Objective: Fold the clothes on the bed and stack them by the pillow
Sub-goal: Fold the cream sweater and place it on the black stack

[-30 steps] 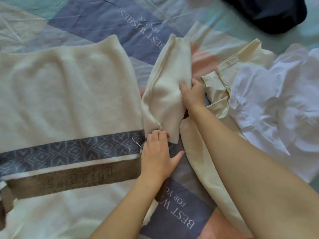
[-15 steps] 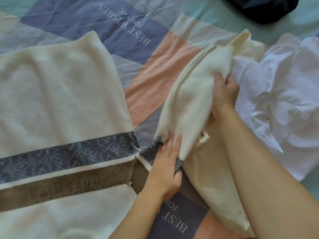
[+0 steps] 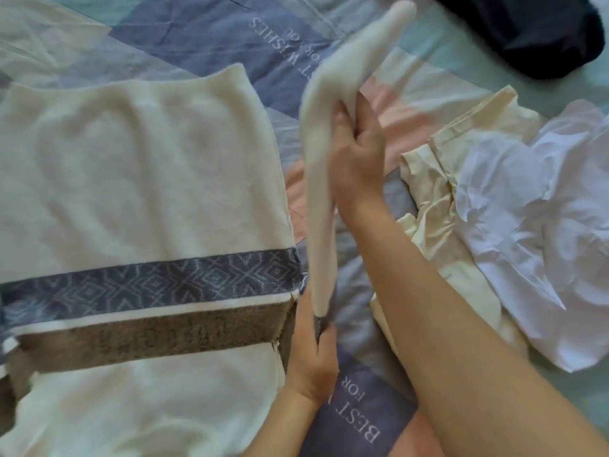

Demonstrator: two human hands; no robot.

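A patchwork bedsheet [image 3: 204, 34] in slate blue, mint, pink and pale grey blocks covers the whole bed; one far blue block carries upside-down white lettering reading "BEST WISHES" with a blurred second line under it, and a near blue block between the forearms reads "BEST" and "FOR", the rest hidden by the arms.

Across the left half lies a cream knitted sweater [image 3: 138, 179], spread flat, with a blue-grey diamond-pattern band over a brown band that holds darker marks too blurred to read.

At the right edge sits a crumpled white shirt [image 3: 534, 206], and just beside it on its left, partly under it, a rumpled pale yellow garment [image 3: 438, 179]. In the far right corner rests a dark navy garment [image 3: 534, 31], well apart from the rest.

The sweater's sleeve [image 3: 324, 133] is lifted off the bed at the body's right edge, rising away and bending to the right at its blurred far end.

The right hand [image 3: 357, 156] grips the sleeve about midway, fingers curled round the fabric. The left hand [image 3: 311, 354] pinches the sleeve's near end where it meets the banded body, thumb and fingers closed on the cloth.
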